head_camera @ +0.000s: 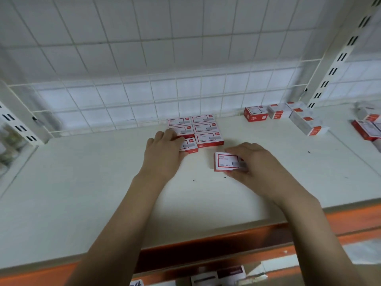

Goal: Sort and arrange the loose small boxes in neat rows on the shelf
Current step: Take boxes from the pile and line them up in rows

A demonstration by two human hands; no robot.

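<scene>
The white shelf [82, 193] fills most of the view, with an orange front edge [350, 219] below and a white wire grid [144, 96] standing along its back. A slotted upright post [338, 62] rises at the back right.

Near the back middle of the shelf sits a block of red-and-white small boxes [201, 129] lying flat in two columns, touching one another. Well apart to the right, against the grid, is a loose cluster of boxes [288, 116] at mixed angles, some on their sides, and further right more boxes [367, 129] lie at the frame's edge.

The left hand [165, 153] lies palm down on the front left corner of the block. Its fingers [169, 135] are fairly straight and rest over the front-left box [190, 144], covering most of it; only that box's right end shows. The grip here is flat, pressing rather than pinching.

The right hand [255, 164] holds a single box [225, 162] just in front of the block's right column and apart from it. This grip is a pinch: fingers curl over the box's far right corner and the thumb closes on its near right edge. The box's label faces up, and it lies to the left of the palm. Whether it touches the shelf or is slightly lifted I cannot tell.
</scene>
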